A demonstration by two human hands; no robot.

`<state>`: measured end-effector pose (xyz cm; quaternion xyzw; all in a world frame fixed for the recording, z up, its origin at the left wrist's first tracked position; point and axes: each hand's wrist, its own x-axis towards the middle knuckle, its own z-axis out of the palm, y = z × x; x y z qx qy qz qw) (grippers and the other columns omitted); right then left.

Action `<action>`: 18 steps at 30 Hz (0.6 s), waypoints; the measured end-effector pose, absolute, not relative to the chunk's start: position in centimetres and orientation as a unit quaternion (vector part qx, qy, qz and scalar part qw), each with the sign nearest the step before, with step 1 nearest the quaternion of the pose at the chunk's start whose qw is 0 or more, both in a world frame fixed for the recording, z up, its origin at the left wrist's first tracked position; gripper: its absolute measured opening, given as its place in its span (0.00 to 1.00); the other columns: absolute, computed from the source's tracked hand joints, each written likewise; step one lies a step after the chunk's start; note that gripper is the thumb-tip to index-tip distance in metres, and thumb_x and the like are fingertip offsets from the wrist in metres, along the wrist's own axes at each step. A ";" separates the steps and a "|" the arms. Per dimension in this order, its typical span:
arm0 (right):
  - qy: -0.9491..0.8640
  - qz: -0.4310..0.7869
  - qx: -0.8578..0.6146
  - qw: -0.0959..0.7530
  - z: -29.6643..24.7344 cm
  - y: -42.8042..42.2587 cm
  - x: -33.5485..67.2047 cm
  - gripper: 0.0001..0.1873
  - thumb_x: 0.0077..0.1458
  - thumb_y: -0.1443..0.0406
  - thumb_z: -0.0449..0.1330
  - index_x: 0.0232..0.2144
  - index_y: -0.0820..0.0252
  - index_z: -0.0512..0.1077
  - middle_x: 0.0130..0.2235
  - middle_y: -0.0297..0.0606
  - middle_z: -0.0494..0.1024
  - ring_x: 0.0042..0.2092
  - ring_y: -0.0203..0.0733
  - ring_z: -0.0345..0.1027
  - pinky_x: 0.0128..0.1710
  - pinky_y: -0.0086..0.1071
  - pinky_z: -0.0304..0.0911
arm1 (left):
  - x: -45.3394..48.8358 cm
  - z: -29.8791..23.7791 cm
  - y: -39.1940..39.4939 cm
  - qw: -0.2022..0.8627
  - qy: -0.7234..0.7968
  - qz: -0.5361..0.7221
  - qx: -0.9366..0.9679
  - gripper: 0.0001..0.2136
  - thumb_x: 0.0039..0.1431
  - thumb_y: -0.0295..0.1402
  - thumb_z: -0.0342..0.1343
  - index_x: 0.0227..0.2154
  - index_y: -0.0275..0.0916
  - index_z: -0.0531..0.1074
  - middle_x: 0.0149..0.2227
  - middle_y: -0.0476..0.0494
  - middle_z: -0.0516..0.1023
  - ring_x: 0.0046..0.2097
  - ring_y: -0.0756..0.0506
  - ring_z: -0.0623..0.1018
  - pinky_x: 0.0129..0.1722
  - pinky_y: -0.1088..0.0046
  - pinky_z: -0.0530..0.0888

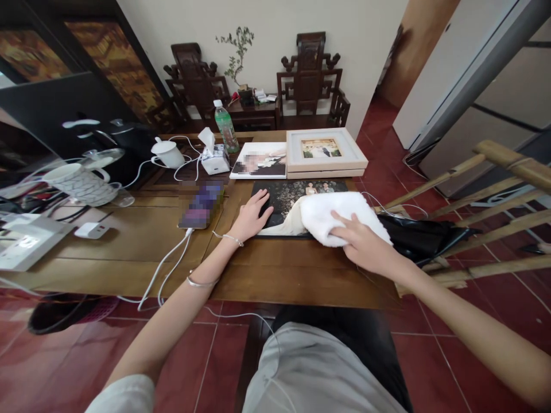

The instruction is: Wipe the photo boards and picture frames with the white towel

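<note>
currently the dark photo panel point(284, 198) lies flat on the table point(275, 272), its long axis running left to right between the 2 hands. the left hand point(252, 217) touches it directly, fingers loosely spread over its left end, grasping nothing. the right hand point(361, 242) meets it only through the white cloth point(331, 205), which drapes over the panel's right part; the fingers press into the pile, part bent, but whether they close on it i cannot tell. the cloth hides the panel's near right corner.
</note>
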<state>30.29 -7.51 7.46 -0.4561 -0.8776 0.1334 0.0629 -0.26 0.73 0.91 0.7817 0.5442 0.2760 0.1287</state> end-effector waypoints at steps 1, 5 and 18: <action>-0.878 0.148 -0.451 0.054 7.8 -8.6 30.4 0.35 0.43 0.80 0.46 0.51 0.58 0.74 0.61 0.46 0.70 0.70 0.51 0.45 0.66 0.58 0.45 | -0.2 0.9 0.7 0.130 0.545 0.275 0.781 0.23 0.66 0.40 0.48 0.60 0.34 0.66 0.67 0.32 0.62 0.69 0.38 0.59 0.66 0.49 0.58; -0.878 0.191 -0.438 0.033 9.5 -11.0 30.4 0.35 0.45 0.80 0.46 0.53 0.56 0.74 0.58 0.42 0.74 0.66 0.53 0.56 0.64 0.54 0.51 | -0.2 0.9 0.7 0.132 0.545 0.275 0.781 0.23 0.66 0.39 0.48 0.60 0.34 0.66 0.67 0.33 0.62 0.69 0.38 0.59 0.66 0.50 0.58; -0.885 0.168 -0.420 0.107 9.2 0.2 27.5 0.32 0.45 0.78 0.48 0.50 0.61 0.76 0.52 0.43 0.79 0.50 0.48 0.72 0.49 0.33 0.62 | -0.5 0.9 0.8 0.130 0.536 0.272 0.789 0.24 0.66 0.41 0.48 0.61 0.37 0.66 0.67 0.34 0.61 0.69 0.37 0.59 0.66 0.46 0.58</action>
